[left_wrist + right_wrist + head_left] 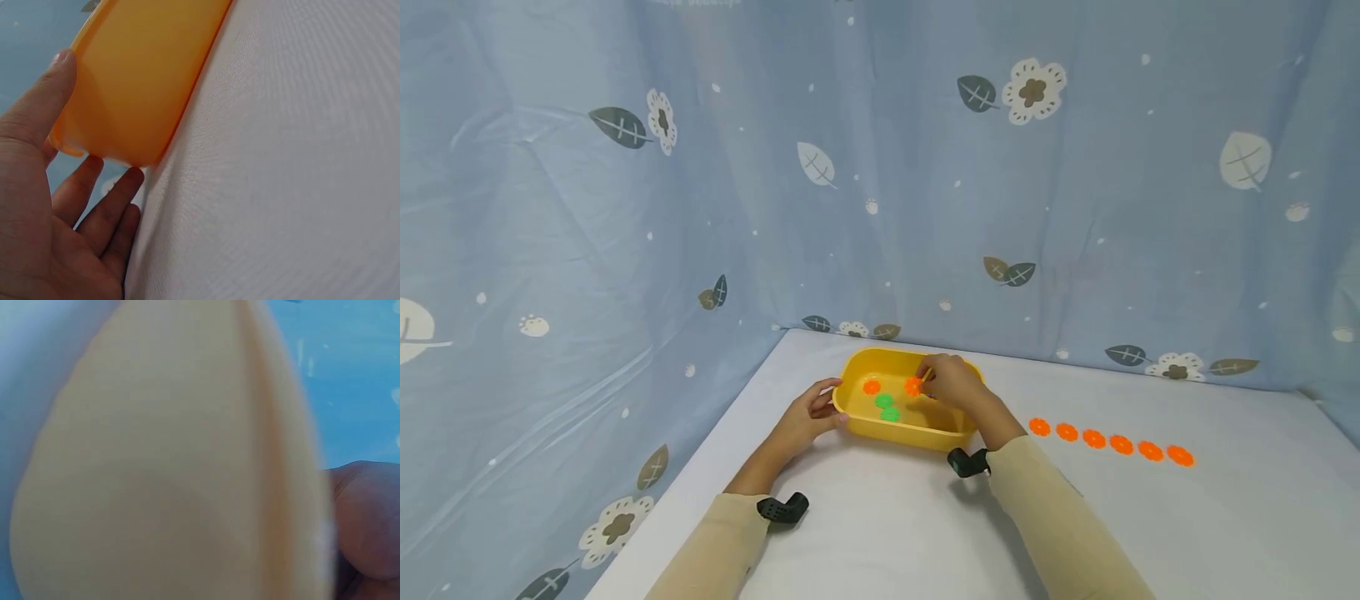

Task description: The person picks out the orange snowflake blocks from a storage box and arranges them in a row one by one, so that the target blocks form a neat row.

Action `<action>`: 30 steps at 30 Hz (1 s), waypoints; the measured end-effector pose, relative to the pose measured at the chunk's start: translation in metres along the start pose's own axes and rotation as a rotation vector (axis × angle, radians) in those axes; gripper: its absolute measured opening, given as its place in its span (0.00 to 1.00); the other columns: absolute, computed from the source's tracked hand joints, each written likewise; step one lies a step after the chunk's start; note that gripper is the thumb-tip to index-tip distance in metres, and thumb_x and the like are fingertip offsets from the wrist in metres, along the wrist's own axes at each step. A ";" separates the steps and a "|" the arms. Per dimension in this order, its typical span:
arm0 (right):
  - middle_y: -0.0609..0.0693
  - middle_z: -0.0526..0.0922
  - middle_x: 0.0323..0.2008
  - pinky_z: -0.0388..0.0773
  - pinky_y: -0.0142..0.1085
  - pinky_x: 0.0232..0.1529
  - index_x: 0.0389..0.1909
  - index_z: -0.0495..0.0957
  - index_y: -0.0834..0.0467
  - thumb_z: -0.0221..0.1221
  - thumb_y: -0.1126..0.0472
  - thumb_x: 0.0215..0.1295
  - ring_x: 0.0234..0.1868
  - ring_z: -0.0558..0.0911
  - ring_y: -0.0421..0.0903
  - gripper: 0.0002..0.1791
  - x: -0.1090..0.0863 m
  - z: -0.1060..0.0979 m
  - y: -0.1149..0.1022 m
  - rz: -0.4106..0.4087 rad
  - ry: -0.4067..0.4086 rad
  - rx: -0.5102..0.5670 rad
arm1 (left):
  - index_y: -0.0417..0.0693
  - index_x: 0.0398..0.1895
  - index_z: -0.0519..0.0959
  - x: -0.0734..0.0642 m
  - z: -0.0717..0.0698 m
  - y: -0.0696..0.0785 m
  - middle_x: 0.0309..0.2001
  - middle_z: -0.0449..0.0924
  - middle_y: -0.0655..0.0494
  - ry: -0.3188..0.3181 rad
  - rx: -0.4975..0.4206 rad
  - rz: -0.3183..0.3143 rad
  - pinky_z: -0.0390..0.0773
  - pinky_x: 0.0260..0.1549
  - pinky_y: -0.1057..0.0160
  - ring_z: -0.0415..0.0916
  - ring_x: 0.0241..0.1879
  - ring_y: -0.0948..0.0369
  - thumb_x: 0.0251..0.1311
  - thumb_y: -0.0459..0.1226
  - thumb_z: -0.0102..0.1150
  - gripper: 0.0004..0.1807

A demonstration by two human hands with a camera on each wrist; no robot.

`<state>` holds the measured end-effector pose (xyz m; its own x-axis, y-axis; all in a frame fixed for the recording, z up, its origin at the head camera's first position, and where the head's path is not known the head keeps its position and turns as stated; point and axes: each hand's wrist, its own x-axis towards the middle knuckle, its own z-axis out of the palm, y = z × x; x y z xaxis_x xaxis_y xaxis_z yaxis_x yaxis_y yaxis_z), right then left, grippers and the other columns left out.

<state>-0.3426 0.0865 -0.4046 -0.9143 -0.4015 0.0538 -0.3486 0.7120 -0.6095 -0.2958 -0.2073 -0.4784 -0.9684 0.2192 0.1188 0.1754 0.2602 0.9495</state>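
A yellow plastic basin (898, 432) stands on the table. My left hand (801, 423) holds its left end; in the left wrist view the thumb lies along the rim of the basin (144, 75) and fingertips touch its end wall. My right hand (953, 383) reaches over the basin's right side and pinches an orange flower-shaped piece (913, 387). Inside the basin lie another orange piece (872, 387) and two green flower-shaped pieces (884, 401). In the right wrist view the basin wall (144, 425) hides most of the right hand (369, 519).
Several orange flower-shaped pieces (1094, 438) form a slanting row on the white tablecloth (1240, 517), right of the basin. A blue patterned curtain (910, 183) hangs behind the table and along its left side.
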 end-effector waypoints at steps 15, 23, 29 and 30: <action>0.52 0.82 0.41 0.80 0.42 0.42 0.49 0.80 0.56 0.61 0.59 0.68 0.43 0.80 0.50 0.11 -0.030 -0.039 0.031 0.069 0.178 0.103 | 0.53 0.71 0.64 0.001 0.001 0.000 0.67 0.68 0.47 -0.006 -0.001 -0.028 0.72 0.57 0.52 0.73 0.59 0.51 0.54 0.43 0.72 0.41; 0.54 0.82 0.43 0.79 0.45 0.42 0.51 0.79 0.56 0.59 0.59 0.69 0.43 0.79 0.52 0.13 -0.047 -0.054 0.043 0.090 0.238 0.126 | 0.54 0.72 0.63 0.001 -0.001 0.000 0.68 0.65 0.46 -0.004 -0.003 -0.034 0.73 0.56 0.51 0.70 0.62 0.48 0.55 0.42 0.71 0.41; 0.55 0.81 0.44 0.78 0.47 0.43 0.52 0.78 0.56 0.57 0.57 0.70 0.46 0.79 0.54 0.14 -0.060 -0.065 0.056 0.106 0.271 0.114 | 0.53 0.71 0.64 0.000 -0.001 0.001 0.67 0.67 0.46 -0.004 -0.006 -0.028 0.74 0.56 0.53 0.72 0.60 0.50 0.52 0.45 0.73 0.42; 0.55 0.81 0.45 0.78 0.47 0.43 0.53 0.78 0.57 0.57 0.57 0.70 0.46 0.78 0.54 0.14 -0.062 -0.067 0.059 0.110 0.275 0.113 | 0.53 0.70 0.64 0.000 -0.001 0.002 0.67 0.67 0.46 -0.006 -0.006 -0.026 0.74 0.56 0.53 0.73 0.60 0.50 0.52 0.45 0.73 0.42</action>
<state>-0.3197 0.1917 -0.3909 -0.9722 -0.1436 0.1852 -0.2333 0.6677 -0.7069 -0.2961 -0.2073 -0.4766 -0.9717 0.2177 0.0921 0.1487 0.2603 0.9540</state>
